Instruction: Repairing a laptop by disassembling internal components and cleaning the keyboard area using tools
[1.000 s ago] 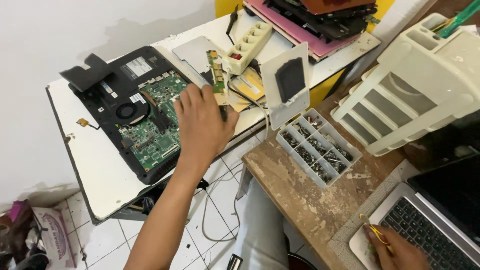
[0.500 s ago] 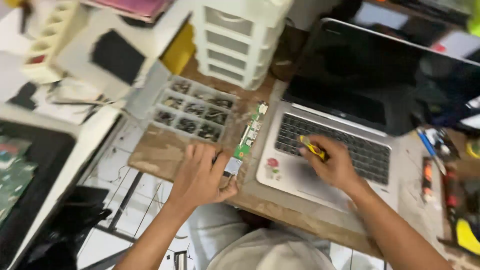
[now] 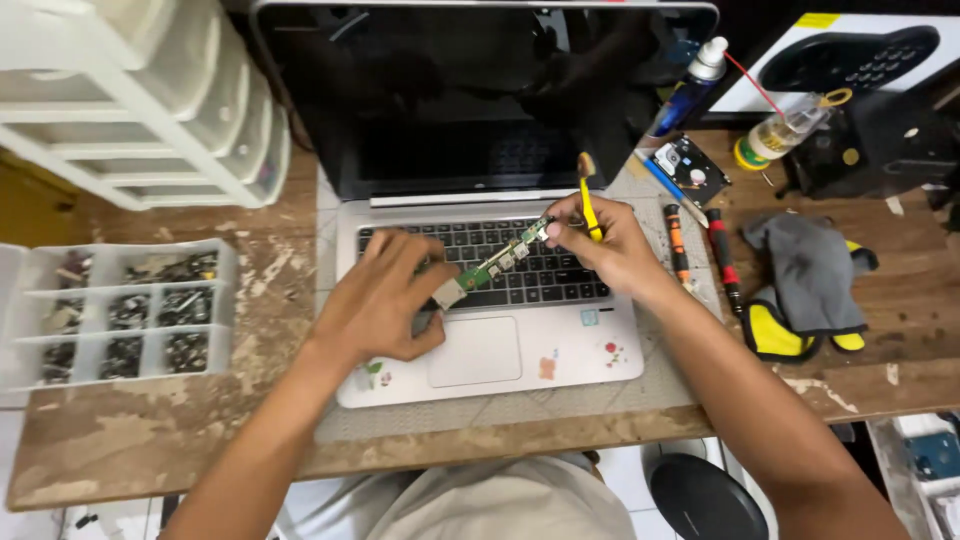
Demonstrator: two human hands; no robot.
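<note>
A white plastic drawer tower (image 3: 150,95) stands at the back left of the wooden table (image 3: 150,440). In front of it lies a clear box of small parts (image 3: 120,315) with many little sections. On the right side, a spray can (image 3: 690,90) and a small bottle with a yellow cap (image 3: 775,140) stand near a bare hard drive (image 3: 690,170). Two screwdrivers (image 3: 700,240) lie side by side. Beside them rests a grey and yellow cloth (image 3: 800,275).
</note>
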